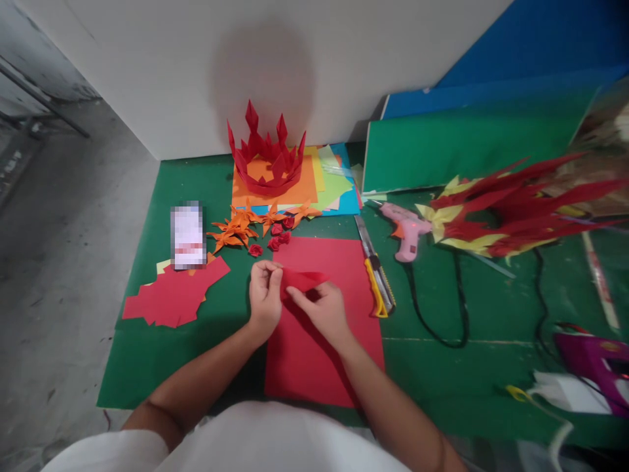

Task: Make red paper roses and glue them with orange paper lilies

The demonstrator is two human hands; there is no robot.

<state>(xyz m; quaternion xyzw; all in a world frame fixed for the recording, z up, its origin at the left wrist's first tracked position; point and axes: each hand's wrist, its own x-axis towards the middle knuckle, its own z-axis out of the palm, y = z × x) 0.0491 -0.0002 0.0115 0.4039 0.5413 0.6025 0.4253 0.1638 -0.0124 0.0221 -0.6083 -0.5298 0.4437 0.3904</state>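
Note:
Between my two hands is a piece of red paper (pixel 303 280), partly folded. My left hand (pixel 266 292) pinches its left end, the thumb pressed against the fingers. On the right side, my right hand (pixel 322 309) grips it with thumb and fingers. Both hands are over a large red paper sheet (pixel 339 354) lying flat on the green table. Just beyond them lie small red paper roses (pixel 276 241) and several orange folded paper flowers (pixel 233 233). A yellow utility knife (pixel 376 278) rests along the sheet's right edge.
Cut red paper pieces (pixel 170 295) and a phone (pixel 189 234) are at left. A red paper crown (pixel 268 164) stands on coloured sheets at the back. Rightward are a pink glue gun (pixel 405 229) with a black cord, a red-and-yellow paper piece (pixel 521 210) and a purple box (pixel 592 367).

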